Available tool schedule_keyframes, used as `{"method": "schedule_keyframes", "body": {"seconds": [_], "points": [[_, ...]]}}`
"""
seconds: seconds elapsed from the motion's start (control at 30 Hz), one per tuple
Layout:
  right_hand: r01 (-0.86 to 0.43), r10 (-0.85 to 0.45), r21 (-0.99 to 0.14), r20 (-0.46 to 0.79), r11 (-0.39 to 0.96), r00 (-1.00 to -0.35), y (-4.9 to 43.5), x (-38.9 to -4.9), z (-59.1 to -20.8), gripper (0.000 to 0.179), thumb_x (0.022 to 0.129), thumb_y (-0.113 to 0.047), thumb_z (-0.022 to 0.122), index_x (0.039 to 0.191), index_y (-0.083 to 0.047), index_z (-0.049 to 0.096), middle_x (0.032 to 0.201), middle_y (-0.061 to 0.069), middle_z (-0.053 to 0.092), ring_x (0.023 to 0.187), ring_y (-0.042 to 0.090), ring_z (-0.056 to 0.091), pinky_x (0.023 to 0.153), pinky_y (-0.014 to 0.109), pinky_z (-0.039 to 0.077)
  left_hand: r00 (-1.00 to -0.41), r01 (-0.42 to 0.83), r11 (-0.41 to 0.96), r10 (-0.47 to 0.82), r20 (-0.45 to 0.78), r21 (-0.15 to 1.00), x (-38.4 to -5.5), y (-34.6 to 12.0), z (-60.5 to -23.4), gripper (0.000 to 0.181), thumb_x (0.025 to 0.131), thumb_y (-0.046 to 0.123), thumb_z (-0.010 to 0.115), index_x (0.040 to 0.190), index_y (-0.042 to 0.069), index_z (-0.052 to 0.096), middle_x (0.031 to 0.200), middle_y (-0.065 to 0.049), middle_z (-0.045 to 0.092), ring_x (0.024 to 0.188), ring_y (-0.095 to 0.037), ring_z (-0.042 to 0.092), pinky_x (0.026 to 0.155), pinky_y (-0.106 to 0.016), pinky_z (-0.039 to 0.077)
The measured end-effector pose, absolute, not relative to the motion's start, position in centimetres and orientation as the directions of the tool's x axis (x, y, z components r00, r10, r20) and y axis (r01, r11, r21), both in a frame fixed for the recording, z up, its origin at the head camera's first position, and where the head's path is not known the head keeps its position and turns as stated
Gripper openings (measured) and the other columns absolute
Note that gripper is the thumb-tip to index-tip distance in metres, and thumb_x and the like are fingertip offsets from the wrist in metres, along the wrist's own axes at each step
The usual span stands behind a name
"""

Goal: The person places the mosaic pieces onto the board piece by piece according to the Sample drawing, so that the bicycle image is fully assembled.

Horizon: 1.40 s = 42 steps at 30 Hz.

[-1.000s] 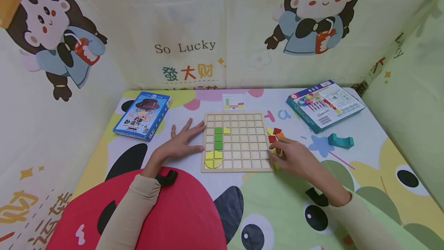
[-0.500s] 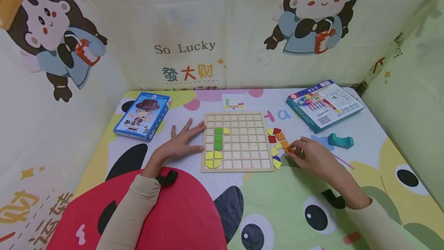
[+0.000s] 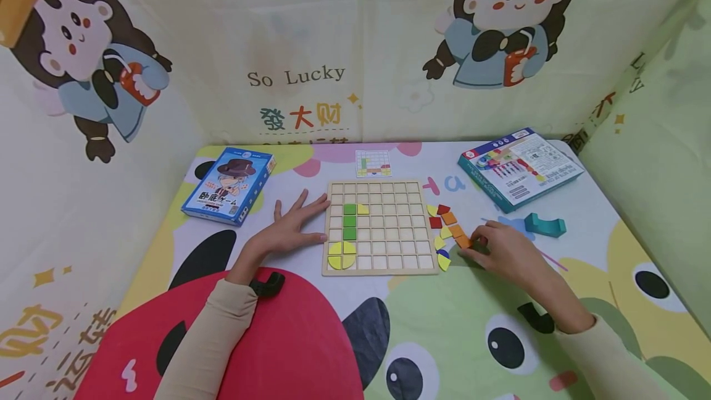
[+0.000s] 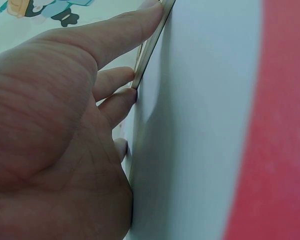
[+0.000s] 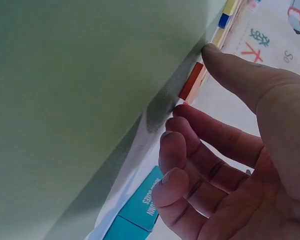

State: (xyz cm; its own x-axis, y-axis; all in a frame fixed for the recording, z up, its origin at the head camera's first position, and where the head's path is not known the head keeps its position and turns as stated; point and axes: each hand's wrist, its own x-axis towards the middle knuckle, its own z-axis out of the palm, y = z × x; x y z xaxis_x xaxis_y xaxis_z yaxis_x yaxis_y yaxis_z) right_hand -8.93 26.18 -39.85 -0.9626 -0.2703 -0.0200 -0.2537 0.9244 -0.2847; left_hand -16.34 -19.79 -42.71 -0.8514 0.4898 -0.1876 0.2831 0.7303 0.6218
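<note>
A wooden grid board [image 3: 397, 227] lies mid-table in the head view, holding several green square tiles [image 3: 350, 221] in a column, a yellow quarter-circle circle [image 3: 341, 255] at lower left and one yellow quarter piece [image 3: 363, 209]. My left hand [image 3: 289, 227] is spread flat beside the board, thumb and fingertips touching its left edge. Right of the board, my right hand [image 3: 508, 252] has thumb and forefinger apart around the near end of an orange tile [image 3: 463, 241]. In the right wrist view that orange tile [image 5: 191, 81] lies between thumb and forefinger, with a gap showing; the other fingers curl loosely.
Loose red [image 3: 436, 222], yellow and blue pieces lie along the board's right edge. A pattern card [image 3: 374, 163] is behind the board. A blue box [image 3: 229, 185] lies left; a flat game box [image 3: 521, 169] and a teal piece [image 3: 545, 226] lie right.
My right hand has moved from the board's right edge outward to the right, and its fingers have drawn slightly back from the orange tile. My left hand has stayed still.
</note>
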Motion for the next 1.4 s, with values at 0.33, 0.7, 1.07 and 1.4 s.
{"method": "schedule_keyframes", "body": {"seconds": [0.33,0.7,1.07,1.4], "points": [[-0.243,-0.261,-0.29,-0.025,0.926,-0.965,26.21,-9.07,-40.13,0.03,0.09,-0.032,0.085,0.103,-0.006,0.078,0.088,0.005,0.07,0.079,0.017,0.059,0.07,0.032,0.052,-0.849,0.28,0.723,0.494,-0.189,0.631,-16.39,-19.81,-42.79,0.087,0.096,0.043,0.075,0.169,0.03,0.03,0.18,0.004,0.02,0.169,-0.033,-0.012,0.12,-0.074,-0.026],[-0.224,-0.25,-0.297,-0.053,0.928,-0.967,26.1,-9.12,-40.0,0.03,0.09,-0.03,0.085,0.104,-0.005,0.078,0.09,0.006,0.072,0.08,0.018,0.06,0.072,0.033,0.055,-0.851,0.289,0.723,0.495,-0.179,0.628,-16.46,-19.85,-42.86,0.088,0.095,0.043,0.075,0.169,0.03,0.03,0.18,0.003,0.021,0.169,-0.034,-0.011,0.12,-0.075,-0.025],[-0.24,-0.265,-0.318,-0.039,0.917,-0.963,26.36,-8.63,-39.85,0.024,0.09,-0.019,0.083,0.104,-0.001,0.076,0.09,0.008,0.07,0.078,0.018,0.059,0.07,0.033,0.055,-0.85,0.284,0.721,0.494,-0.181,0.632,-16.44,-19.88,-42.83,0.088,0.095,0.043,0.075,0.169,0.029,0.029,0.18,0.002,0.02,0.169,-0.034,-0.011,0.12,-0.075,-0.025],[-0.255,-0.274,-0.324,-0.015,0.911,-0.962,26.35,-8.46,-39.83,0.024,0.091,-0.017,0.08,0.108,0.0,0.076,0.093,0.009,0.071,0.079,0.019,0.061,0.073,0.037,0.058,-0.849,0.283,0.717,0.496,-0.181,0.637,-16.49,-19.92,-42.89,0.087,0.096,0.043,0.075,0.169,0.029,0.03,0.18,0.004,0.02,0.169,-0.033,-0.012,0.12,-0.075,-0.026]]}}
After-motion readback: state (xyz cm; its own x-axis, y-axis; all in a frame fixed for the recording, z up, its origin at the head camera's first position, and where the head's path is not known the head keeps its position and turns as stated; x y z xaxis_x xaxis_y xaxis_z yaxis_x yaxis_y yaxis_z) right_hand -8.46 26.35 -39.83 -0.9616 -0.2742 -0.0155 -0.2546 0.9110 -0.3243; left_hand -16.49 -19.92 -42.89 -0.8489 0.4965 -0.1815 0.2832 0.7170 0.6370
